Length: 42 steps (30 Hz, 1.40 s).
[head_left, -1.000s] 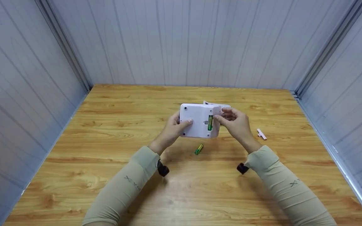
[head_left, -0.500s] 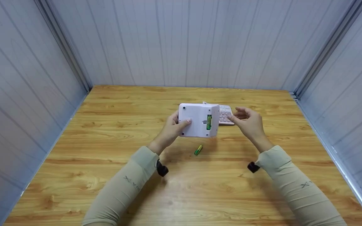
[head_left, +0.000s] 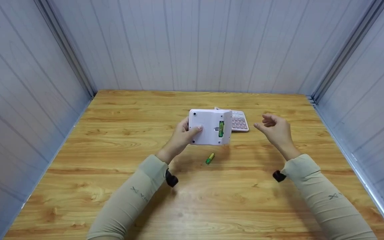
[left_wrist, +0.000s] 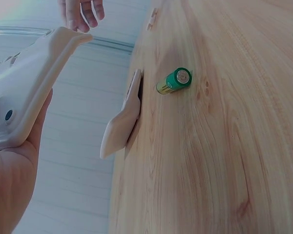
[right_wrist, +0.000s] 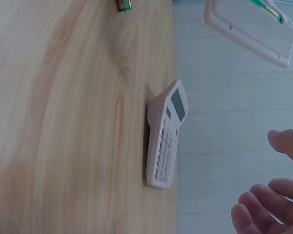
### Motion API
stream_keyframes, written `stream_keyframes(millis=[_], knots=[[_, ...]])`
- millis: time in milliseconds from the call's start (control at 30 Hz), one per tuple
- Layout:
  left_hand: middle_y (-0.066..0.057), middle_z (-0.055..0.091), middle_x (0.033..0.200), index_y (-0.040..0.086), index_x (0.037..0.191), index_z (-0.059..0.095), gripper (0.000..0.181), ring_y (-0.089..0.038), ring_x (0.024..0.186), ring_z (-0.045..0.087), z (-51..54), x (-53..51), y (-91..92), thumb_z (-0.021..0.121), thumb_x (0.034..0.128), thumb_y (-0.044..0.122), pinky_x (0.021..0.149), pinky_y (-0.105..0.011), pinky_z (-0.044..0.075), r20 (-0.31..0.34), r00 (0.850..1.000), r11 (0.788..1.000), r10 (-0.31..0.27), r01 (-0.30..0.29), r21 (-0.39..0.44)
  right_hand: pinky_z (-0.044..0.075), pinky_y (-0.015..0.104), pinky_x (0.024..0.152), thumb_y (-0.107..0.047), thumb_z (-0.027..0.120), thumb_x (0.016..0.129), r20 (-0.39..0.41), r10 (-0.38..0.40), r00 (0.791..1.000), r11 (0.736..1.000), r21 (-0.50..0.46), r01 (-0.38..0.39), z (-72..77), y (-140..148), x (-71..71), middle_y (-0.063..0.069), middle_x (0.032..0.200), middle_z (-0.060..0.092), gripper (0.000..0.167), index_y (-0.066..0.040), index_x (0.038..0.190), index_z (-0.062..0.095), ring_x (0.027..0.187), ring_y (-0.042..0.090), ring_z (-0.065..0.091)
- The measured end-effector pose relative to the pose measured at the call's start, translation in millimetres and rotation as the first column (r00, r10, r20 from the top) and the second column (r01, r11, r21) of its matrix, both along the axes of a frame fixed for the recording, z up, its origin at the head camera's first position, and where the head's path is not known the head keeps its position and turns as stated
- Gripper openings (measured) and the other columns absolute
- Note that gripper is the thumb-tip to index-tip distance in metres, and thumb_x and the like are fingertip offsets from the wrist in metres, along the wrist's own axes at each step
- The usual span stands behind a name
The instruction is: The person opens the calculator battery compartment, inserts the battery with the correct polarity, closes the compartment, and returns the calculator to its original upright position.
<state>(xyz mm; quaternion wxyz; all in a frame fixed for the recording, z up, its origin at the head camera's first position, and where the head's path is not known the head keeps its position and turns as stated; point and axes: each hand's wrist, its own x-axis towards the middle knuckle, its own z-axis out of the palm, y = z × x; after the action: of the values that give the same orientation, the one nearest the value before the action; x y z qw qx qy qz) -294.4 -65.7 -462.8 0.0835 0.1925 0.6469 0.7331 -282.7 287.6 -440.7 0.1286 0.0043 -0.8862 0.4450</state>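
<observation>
My left hand [head_left: 180, 138] grips a white device [head_left: 207, 126] by its left edge, thumb across its back, which faces up toward the head camera. Its uncovered battery slot holds a green battery [head_left: 221, 129]. My right hand [head_left: 278, 134] hangs in the air to the right with fingers loosely bent and nothing in them. In the right wrist view, that hand [right_wrist: 276, 195] is apart from the device [right_wrist: 249, 29]. A loose green battery [head_left: 210, 158] lies on the table below the device; the left wrist view shows it [left_wrist: 175, 81] too.
Behind the held device a white calculator with pinkish keys [head_left: 239, 121] rests on the wooden table [head_left: 138, 116], partly covered from the head view. The left wrist view shows a small pale piece [left_wrist: 152, 19] on the table. Panelled walls [head_left: 185, 46] stand around the table.
My right hand has drawn away from the device's battery slot to the right, uncovering the calculator's keys. My left hand has kept its grip, with barely any movement.
</observation>
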Motion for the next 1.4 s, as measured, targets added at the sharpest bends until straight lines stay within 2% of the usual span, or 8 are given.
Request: stream_keyframes(millis=[167, 267, 367, 767, 1000, 1100, 1233, 1400], knots=[[-0.028, 0.067, 0.142, 0.001, 0.155, 0.049, 0.048, -0.039, 0.126, 0.071, -0.2, -0.2, -0.6, 0.060, 0.1087, 0.008, 0.097, -0.058, 0.064, -0.001, 1.000, 1.000, 0.008, -0.008, -0.001, 0.058, 0.037, 0.097, -0.030, 0.081, 0.100, 0.039, -0.011, 0.999, 1.000, 0.021, 0.010, -4.0, 12.9, 0.2, 0.026, 0.131, 0.070, 0.058, 0.003, 0.146, 0.064, 0.119, 0.039, 0.068], [-0.028, 0.067, 0.143, 0.001, 0.154, 0.049, 0.048, -0.039, 0.126, 0.071, 0.0, -0.6, -0.4, 0.061, 0.1085, 0.007, 0.098, -0.059, 0.064, 0.006, 1.000, 1.000, 0.004, -0.004, 0.008, 0.058, 0.052, 0.103, -0.029, 0.080, 0.101, 0.052, -0.014, 0.999, 0.999, 0.032, 0.013, -6.4, 20.4, 0.8, 0.028, 0.134, 0.068, 0.058, 0.004, 0.146, 0.064, 0.121, 0.042, 0.067], [-0.028, 0.067, 0.143, 0.001, 0.154, 0.049, 0.048, -0.040, 0.127, 0.071, 0.1, -0.7, -0.3, 0.061, 0.1081, 0.007, 0.098, -0.060, 0.063, 0.011, 1.000, 1.000, 0.001, -0.001, 0.012, 0.057, 0.058, 0.105, -0.029, 0.079, 0.101, 0.060, -0.014, 0.998, 0.999, 0.048, 0.011, -8.8, 27.3, 0.8, 0.030, 0.134, 0.067, 0.058, 0.006, 0.145, 0.064, 0.122, 0.044, 0.066], [-0.028, 0.065, 0.145, 0.001, 0.155, 0.048, 0.048, -0.041, 0.130, 0.069, 0.3, 0.4, -0.8, 0.060, 0.1093, 0.008, 0.101, -0.059, 0.063, 0.001, 1.000, 0.999, -0.023, 0.022, 0.024, 0.054, 0.058, 0.105, -0.034, 0.077, 0.102, 0.181, -0.018, 0.983, 0.997, 0.083, 0.003, -22.2, 50.2, -3.3, 0.035, 0.142, 0.060, 0.066, 0.009, 0.148, 0.058, 0.126, 0.046, 0.061], [-0.028, 0.065, 0.146, 0.001, 0.154, 0.048, 0.047, -0.042, 0.131, 0.068, -2.0, 0.8, -1.8, 0.060, 0.1092, 0.009, 0.101, -0.061, 0.062, -0.015, 1.000, 1.000, -0.028, 0.028, 0.011, 0.051, 0.052, 0.104, -0.031, 0.077, 0.102, 0.278, -0.014, 0.961, 0.998, 0.056, -0.001, -31.0, 61.7, -4.6, 0.034, 0.147, 0.055, 0.069, 0.010, 0.153, 0.053, 0.130, 0.043, 0.055], [-0.028, 0.065, 0.146, 0.000, 0.154, 0.048, 0.047, -0.042, 0.132, 0.068, -1.7, 0.3, -2.0, 0.060, 0.1092, 0.009, 0.102, -0.061, 0.062, -0.012, 1.000, 1.000, -0.024, 0.024, 0.008, 0.051, 0.051, 0.102, -0.034, 0.078, 0.101, 0.295, -0.013, 0.955, 0.997, 0.077, -0.010, -34.2, 65.7, -4.9, 0.034, 0.145, 0.055, 0.072, 0.011, 0.152, 0.053, 0.128, 0.041, 0.055], [-0.027, 0.065, 0.146, 0.001, 0.154, 0.048, 0.047, -0.040, 0.132, 0.068, -1.2, -0.4, -2.3, 0.059, 0.1096, 0.009, 0.102, -0.061, 0.061, -0.007, 1.000, 1.000, -0.027, 0.027, 0.008, 0.054, 0.051, 0.100, -0.036, 0.078, 0.101, 0.302, -0.005, 0.953, 0.993, 0.114, -0.031, -38.8, 69.5, -6.7, 0.034, 0.141, 0.058, 0.073, 0.013, 0.150, 0.054, 0.122, 0.040, 0.060], [-0.027, 0.064, 0.147, 0.001, 0.156, 0.047, 0.048, -0.040, 0.133, 0.067, -0.8, 0.2, -1.6, 0.059, 0.1101, 0.009, 0.103, -0.063, 0.060, 0.016, 0.999, 0.999, -0.029, 0.029, 0.018, 0.059, 0.049, 0.094, -0.034, 0.079, 0.101, 0.330, 0.007, 0.944, 0.988, 0.143, -0.057, -43.1, 72.4, -7.3, 0.036, 0.137, 0.061, 0.074, 0.017, 0.148, 0.052, 0.098, 0.026, 0.071]])
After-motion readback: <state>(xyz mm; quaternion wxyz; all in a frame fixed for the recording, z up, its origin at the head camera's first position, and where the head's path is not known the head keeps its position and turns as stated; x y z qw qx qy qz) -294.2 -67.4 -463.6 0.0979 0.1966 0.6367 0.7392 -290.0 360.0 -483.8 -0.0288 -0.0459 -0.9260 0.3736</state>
